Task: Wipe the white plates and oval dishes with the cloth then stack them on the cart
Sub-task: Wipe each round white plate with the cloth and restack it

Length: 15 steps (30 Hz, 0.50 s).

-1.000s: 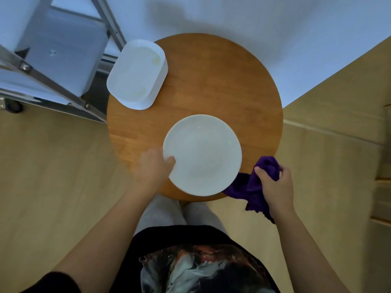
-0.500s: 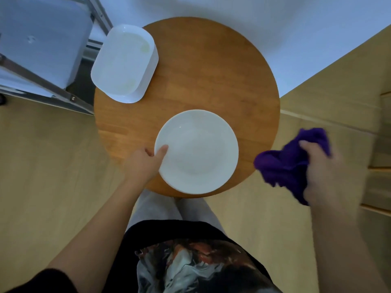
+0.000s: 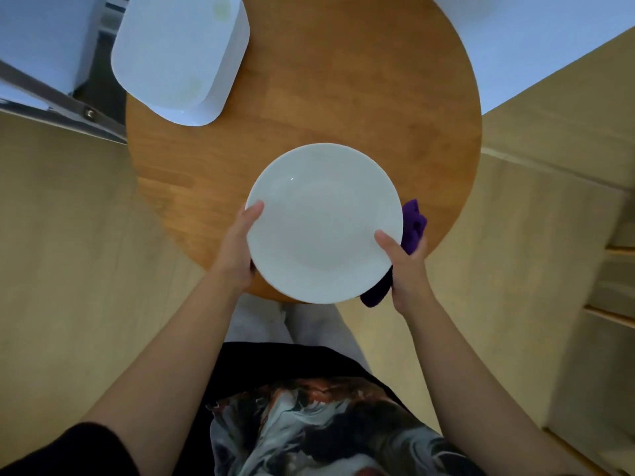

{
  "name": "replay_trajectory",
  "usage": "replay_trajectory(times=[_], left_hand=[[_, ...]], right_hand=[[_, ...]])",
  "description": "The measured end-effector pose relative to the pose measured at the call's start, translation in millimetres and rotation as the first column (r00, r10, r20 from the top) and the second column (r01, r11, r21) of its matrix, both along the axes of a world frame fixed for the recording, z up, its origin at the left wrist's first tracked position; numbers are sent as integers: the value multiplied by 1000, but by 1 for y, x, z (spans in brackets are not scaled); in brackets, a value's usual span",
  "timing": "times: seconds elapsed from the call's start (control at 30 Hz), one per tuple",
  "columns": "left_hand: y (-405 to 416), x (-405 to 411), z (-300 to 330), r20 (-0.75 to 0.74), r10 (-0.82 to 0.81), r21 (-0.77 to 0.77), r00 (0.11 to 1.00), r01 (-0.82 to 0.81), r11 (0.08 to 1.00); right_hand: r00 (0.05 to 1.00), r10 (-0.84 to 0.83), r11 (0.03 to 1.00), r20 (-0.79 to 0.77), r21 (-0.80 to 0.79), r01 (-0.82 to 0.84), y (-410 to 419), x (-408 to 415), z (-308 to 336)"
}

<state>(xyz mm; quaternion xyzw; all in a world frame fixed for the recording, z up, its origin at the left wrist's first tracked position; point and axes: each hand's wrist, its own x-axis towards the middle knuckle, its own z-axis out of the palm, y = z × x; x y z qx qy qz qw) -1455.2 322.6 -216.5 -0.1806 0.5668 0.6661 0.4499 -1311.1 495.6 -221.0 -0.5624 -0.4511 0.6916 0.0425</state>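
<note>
A round white plate (image 3: 323,223) is held above the near edge of the round wooden table (image 3: 343,97). My left hand (image 3: 237,242) grips its left rim, thumb on top. At the right rim my right hand (image 3: 407,266) grips the plate with its thumb on top, and the purple cloth (image 3: 412,225) is bunched between that hand and the plate's underside. A white oval dish (image 3: 178,53) stands at the table's far left.
A metal cart (image 3: 44,80) with a pale shelf stands at the far left, next to the oval dish. Pale wooden floor lies on both sides, and wooden steps or drawers run along the right edge.
My right hand swung back in from the right with the cloth and took the plate's right rim. Both hands now hold the plate, which has come up off the table towards me.
</note>
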Motion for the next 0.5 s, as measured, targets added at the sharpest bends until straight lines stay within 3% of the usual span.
replay_trajectory(times=[0.27,0.5], left_hand=[[1,1,-4,130,81,-67,988,-73,995],[18,-40,-1,39,-21,-18,999,22,1000]], right_hand=[[997,-49,992,-67,-123,41,1,-7,-1],[987,-147,979,-64,-152,136,13,-36,1]])
